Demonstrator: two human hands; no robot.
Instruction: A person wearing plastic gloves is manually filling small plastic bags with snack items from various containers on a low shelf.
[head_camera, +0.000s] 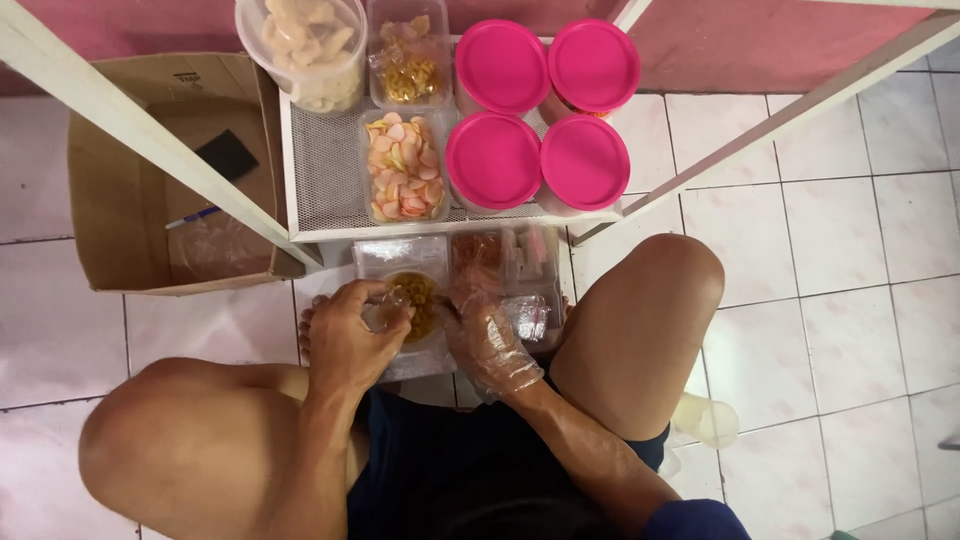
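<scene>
I sit low over a tiled floor with my knees spread. My left hand is bare and grips a small clear plastic bag with brownish-yellow snacks inside. My right hand wears a thin clear plastic glove and rests at the bag's right side, fingers curled toward its opening. Both hands work above clear plastic containers on the lower level, between my knees. What the right fingers pinch is hidden.
A white mesh shelf above holds several pink-lidded jars, a tub of pink and white crackers, a tub of yellow snacks and a round tub of pale crackers. An open cardboard box stands left.
</scene>
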